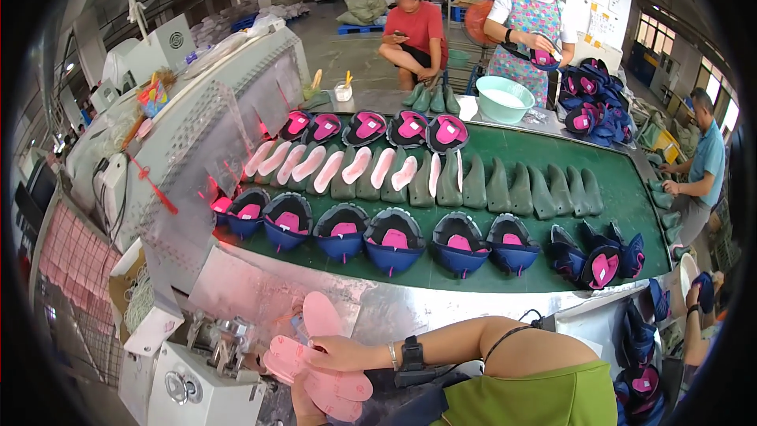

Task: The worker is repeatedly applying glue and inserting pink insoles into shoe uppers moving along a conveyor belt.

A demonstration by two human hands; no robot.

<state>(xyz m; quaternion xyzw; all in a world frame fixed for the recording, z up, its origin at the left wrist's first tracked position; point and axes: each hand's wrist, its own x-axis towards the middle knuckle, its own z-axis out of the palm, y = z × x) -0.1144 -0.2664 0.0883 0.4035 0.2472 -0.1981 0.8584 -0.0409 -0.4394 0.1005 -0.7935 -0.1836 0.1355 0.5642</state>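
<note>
At the near edge of the bench, both my hands are on a fanned bunch of pink insoles [335, 388]. My left hand [303, 401] grips the bunch from below, its fingers partly hidden. My right hand [341, 353], with a dark band at the wrist, is closed on the upper insoles. One pink insole [321, 313] sticks up beyond my right fingers. Ahead on the green conveyor belt [552, 248] stands a row of dark green shoe lasts [473, 181]; pink-white insoles [356, 166] lie on several of those toward the left.
Blue shoe uppers [394, 243] with pink linings line the belt's near side; more pink-lined uppers [367, 126] sit along the far side. A white machine [201, 386] stands at lower left. Beyond the belt are a pale green basin [505, 100], a seated person and a standing co-worker.
</note>
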